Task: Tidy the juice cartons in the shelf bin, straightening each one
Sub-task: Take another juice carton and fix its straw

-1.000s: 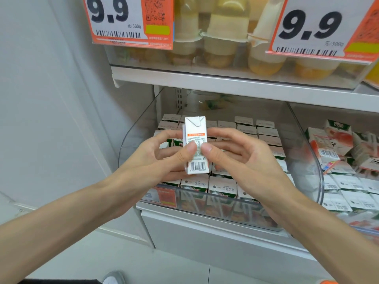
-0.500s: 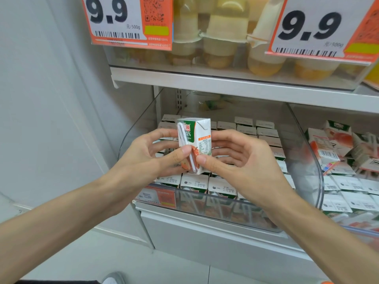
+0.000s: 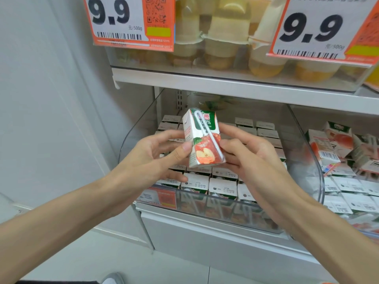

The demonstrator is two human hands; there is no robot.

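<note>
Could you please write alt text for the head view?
A left hand and right hand pinch a tilted white-and-green apple juice carton, straw facing the camera, above a clear plastic shelf bin of upright cartons, under orange price tags.

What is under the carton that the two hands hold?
Rows of upright cartons in the clear bin, tops up. The held carton, the left hand and the right hand cover some of them, so their state cannot be seen.
</note>
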